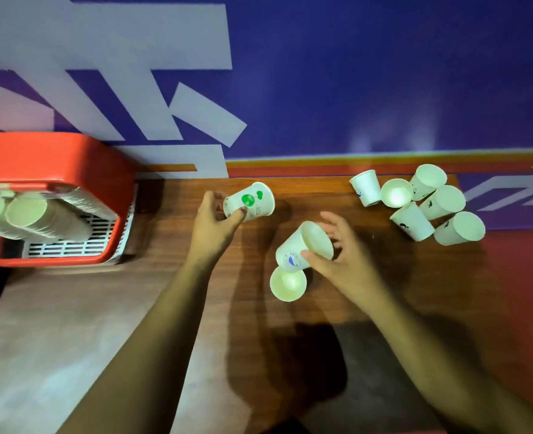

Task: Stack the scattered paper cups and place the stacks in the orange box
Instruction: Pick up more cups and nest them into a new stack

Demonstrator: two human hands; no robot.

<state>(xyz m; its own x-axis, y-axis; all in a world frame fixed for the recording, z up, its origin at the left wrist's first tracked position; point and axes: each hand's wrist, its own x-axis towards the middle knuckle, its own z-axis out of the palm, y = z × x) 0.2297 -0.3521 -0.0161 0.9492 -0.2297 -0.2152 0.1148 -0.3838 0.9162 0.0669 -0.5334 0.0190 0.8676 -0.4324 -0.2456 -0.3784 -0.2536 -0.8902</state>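
Left hand (218, 220): fingers and thumb curled round the narrow end of the green-print cup (249, 202). The cup is held above the table (165, 233), long axis near level, mouth pointing right.

Right hand (343, 255): thumb pressed on the wall of the blue-print cup (293, 252), the other fingers loosely spread behind the rim. The cup is tilted, mouth up and to the right, base down-left over the upright cup (288, 283) (contact cannot be told).

Six loose cups (443, 202) are clustered far right, most lying on their sides. The orange box (55, 151) at left holds stacks (40, 220) lying down.
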